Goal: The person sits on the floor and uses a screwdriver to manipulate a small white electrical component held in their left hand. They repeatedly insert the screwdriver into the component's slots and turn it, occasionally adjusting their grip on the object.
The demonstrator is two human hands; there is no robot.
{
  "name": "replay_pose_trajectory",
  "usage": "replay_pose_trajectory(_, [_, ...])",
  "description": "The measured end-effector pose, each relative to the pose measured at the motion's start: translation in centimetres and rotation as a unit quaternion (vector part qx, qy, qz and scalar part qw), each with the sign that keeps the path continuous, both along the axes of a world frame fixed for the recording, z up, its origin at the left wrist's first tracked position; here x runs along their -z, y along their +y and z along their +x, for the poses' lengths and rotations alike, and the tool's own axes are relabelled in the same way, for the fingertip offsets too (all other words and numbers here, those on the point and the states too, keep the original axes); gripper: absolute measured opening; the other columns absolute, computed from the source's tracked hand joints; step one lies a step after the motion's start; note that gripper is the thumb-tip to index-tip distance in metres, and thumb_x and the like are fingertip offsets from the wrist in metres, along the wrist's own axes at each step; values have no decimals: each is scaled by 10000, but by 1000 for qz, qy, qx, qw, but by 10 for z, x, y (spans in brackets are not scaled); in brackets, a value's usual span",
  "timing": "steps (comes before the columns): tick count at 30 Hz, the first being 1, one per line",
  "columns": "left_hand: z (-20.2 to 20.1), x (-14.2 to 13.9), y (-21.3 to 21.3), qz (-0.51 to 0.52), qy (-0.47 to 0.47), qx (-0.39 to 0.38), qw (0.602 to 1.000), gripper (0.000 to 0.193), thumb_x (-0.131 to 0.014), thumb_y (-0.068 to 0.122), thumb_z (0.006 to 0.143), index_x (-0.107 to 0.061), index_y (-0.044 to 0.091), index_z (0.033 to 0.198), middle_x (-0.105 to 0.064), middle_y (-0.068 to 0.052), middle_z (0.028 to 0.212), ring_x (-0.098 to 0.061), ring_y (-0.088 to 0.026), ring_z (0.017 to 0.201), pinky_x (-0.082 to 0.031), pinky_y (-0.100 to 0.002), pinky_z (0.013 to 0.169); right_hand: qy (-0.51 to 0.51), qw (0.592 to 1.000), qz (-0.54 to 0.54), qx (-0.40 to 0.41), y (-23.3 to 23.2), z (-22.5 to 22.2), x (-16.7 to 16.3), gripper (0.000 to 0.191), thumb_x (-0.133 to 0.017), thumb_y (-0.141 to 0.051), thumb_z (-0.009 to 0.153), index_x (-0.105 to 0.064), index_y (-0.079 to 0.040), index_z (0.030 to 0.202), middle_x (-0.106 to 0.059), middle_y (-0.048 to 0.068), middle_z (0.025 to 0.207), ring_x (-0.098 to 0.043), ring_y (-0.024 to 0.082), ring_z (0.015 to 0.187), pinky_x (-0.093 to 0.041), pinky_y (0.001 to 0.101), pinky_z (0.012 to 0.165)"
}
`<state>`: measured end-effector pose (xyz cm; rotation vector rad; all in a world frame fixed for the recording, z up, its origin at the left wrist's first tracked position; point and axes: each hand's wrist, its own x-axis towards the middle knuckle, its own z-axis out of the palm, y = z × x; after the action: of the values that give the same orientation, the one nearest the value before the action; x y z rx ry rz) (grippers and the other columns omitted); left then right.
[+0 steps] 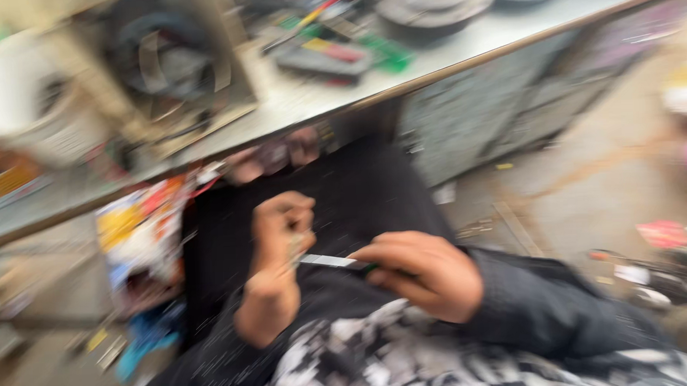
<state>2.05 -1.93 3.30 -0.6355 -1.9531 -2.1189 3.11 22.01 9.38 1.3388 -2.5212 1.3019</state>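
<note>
View from my head camera, heavily motion-blurred. My left hand [282, 225], at centre frame, is curled into a fist around a small object too blurred to name. My right hand [426, 274], at 4 o'clock from the left, pinches the dark green handle of a flat metal blade [327, 260], whose tip touches the left hand. Both hands work above my lap, over black trousers [359, 192].

At 12 o'clock the grey desk [460, 44] edge overhangs the hands. It carries a square fan-like housing [175, 66], a white roll [9, 94] at 10 o'clock and a dark box with coloured buttons [327, 58]. A colourful printed bag [139, 234] hangs at 9 o'clock. Scattered litter lies on the concrete floor [587, 184] at 3 o'clock.
</note>
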Motion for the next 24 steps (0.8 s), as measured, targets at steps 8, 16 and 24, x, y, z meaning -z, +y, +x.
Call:
replay_pose_trajectory(8, [-5, 18, 2, -51, -18, -4, 999, 1344, -196, 1077, 601, -437, -41, 1306, -380, -36, 899, -344, -114, 705, -346, -254, 629, -167, 983, -72, -28, 11, -7, 10, 329, -747, -78, 956, -725, -88, 1285, -665, 73, 913, -642, 193, 801, -503, 323, 709])
replay_pose_trajectory(16, [-30, 44, 2, 12, -21, -18, 1000, 1318, -279, 1066, 566, -426, -57, 1238, -397, -61, 895, -342, -97, 687, -349, -234, 581, 132, 989, -2, 60, 2, 10, 17, 427, -748, -34, 930, -705, -136, 1343, -608, 65, 945, -642, 226, 728, -522, 348, 653])
replay_pose_trajectory(24, [-43, 39, 3, -8, -21, -19, 1000, 1347, -278, 1060, 539, -444, -90, 1220, -397, -51, 846, -323, -78, 624, -308, -203, 528, 208, 973, 46, 87, 0, 3, 6, 370, -737, -110, 908, -695, -122, 1275, -606, 76, 943, -648, 244, 762, -528, 363, 670])
